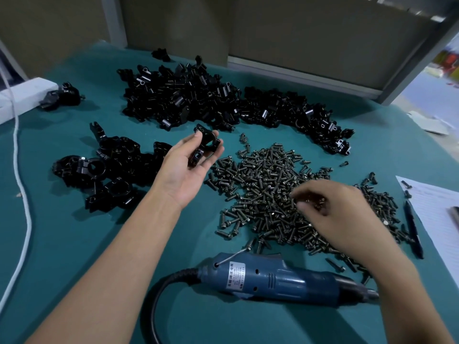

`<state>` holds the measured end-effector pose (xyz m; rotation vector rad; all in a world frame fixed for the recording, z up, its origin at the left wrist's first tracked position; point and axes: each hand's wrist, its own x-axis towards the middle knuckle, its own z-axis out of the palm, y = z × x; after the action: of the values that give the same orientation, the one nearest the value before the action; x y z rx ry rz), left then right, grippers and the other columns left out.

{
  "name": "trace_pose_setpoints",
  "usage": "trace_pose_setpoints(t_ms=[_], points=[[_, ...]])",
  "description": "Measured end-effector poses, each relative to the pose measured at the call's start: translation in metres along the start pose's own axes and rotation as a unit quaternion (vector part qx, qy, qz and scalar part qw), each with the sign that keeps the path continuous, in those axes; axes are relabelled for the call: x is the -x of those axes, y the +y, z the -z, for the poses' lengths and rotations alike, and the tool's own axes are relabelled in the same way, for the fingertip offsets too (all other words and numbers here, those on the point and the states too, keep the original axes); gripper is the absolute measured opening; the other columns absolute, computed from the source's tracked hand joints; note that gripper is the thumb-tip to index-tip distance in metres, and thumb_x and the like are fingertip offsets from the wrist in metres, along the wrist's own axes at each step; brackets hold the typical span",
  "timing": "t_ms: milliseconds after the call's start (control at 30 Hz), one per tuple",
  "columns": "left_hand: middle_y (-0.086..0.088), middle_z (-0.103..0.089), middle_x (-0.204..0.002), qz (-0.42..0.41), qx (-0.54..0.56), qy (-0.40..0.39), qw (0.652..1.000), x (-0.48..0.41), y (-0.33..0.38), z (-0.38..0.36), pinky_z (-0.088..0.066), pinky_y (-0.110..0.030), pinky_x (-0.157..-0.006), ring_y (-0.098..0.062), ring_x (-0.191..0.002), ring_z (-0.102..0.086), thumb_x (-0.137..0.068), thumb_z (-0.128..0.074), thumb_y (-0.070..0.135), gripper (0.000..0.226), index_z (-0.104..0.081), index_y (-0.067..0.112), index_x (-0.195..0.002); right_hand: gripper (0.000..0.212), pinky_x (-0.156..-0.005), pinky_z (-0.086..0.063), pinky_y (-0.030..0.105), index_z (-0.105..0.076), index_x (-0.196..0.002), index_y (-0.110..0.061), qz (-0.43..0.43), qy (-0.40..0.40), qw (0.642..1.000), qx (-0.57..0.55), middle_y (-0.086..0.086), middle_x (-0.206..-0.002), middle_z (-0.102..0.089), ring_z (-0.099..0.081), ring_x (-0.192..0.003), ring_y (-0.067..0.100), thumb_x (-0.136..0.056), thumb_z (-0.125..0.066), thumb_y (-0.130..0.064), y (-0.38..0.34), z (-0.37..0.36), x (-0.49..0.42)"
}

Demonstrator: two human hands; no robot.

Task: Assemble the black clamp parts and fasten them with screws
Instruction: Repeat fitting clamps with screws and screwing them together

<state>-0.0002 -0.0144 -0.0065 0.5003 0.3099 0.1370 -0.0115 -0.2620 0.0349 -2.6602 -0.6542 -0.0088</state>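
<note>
My left hand (188,167) is turned palm up above the table and holds a black clamp (205,142) between thumb and fingers. My right hand (332,214) hovers over the pile of dark screws (263,192), its fingers curled and pinching a few screws (310,199); motion blur hides the exact grip. A big heap of loose black clamp parts (198,100) lies at the back. A smaller group of black clamps (106,170) lies to the left of my left hand.
A blue electric screwdriver (273,279) with a black cord lies near the front edge on the green table (74,244). A white rope (22,184) runs along the left. A black pen (413,229) and paper (437,207) lie at right. A white box (22,95) stands back left.
</note>
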Motion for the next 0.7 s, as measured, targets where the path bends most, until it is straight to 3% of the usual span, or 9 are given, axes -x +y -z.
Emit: trace_pose_setpoints(t_ms=[100,267,367,467,600,700], points=[[-0.024,-0.065,-0.121,-0.003,-0.006,0.000,1.000,-0.001,0.001,0.000,-0.057,-0.041,-0.090,-0.034,-0.114,-0.064,-0.101,-0.050,0.006,0.038,-0.045,-0.007,-0.136,0.021,-0.089,-0.054,0.028,-0.070,-0.105,-0.029,0.065,-0.030,0.997,0.015,-0.020,-0.101,-0.065,-0.060,-0.091,-0.001,-0.091,-0.063,-0.016,-0.029,-0.013,-0.029],[-0.023,-0.066,-0.121,-0.011,-0.014,0.003,1.000,-0.002,0.002,0.000,-0.059,-0.039,-0.087,-0.033,-0.114,-0.065,-0.101,-0.050,0.008,0.038,-0.046,-0.008,-0.135,0.027,-0.082,-0.057,0.041,-0.071,-0.107,-0.020,0.075,-0.048,0.992,0.090,0.002,-0.105,-0.071,-0.066,-0.094,0.022,-0.092,-0.055,-0.004,-0.048,-0.025,-0.091],[-0.023,-0.066,-0.121,-0.013,-0.015,0.003,1.000,-0.004,0.001,0.001,-0.060,-0.038,-0.085,-0.031,-0.112,-0.066,-0.101,-0.051,0.009,0.037,-0.048,-0.008,-0.133,0.023,-0.083,-0.056,0.042,-0.070,-0.110,-0.018,0.053,-0.108,0.986,0.117,0.006,-0.103,-0.069,-0.065,-0.093,0.026,-0.087,-0.068,-0.014,-0.046,-0.034,-0.111],[-0.022,-0.067,-0.120,-0.011,-0.012,0.000,1.000,-0.006,0.000,0.002,-0.061,-0.036,-0.081,-0.030,-0.109,-0.067,-0.100,-0.051,0.009,0.036,-0.049,-0.008,-0.132,0.039,-0.082,-0.056,0.042,-0.064,-0.118,-0.016,0.043,-0.138,0.980,0.133,0.009,-0.105,-0.067,-0.064,-0.095,0.029,-0.083,-0.076,-0.027,-0.045,-0.047,-0.113],[-0.021,-0.068,-0.117,-0.011,-0.013,-0.004,1.000,-0.008,-0.002,0.003,-0.060,-0.036,-0.082,-0.029,-0.103,-0.070,-0.100,-0.051,0.009,0.032,-0.051,-0.005,-0.128,0.036,-0.082,-0.055,0.041,-0.066,-0.117,-0.017,0.047,-0.131,0.985,0.098,0.008,-0.104,-0.068,-0.064,-0.094,0.027,-0.084,-0.076,-0.026,-0.040,-0.050,-0.117],[-0.023,-0.067,-0.118,-0.011,-0.008,-0.006,1.000,-0.009,-0.002,0.005,-0.060,-0.038,-0.082,-0.030,-0.105,-0.070,-0.099,-0.052,0.008,0.026,-0.053,-0.004,-0.122,0.023,-0.082,-0.050,0.031,-0.070,-0.111,-0.016,0.029,-0.136,0.989,0.046,0.003,-0.101,-0.070,-0.064,-0.093,0.020,-0.088,-0.072,-0.019,-0.034,-0.047,-0.119]])
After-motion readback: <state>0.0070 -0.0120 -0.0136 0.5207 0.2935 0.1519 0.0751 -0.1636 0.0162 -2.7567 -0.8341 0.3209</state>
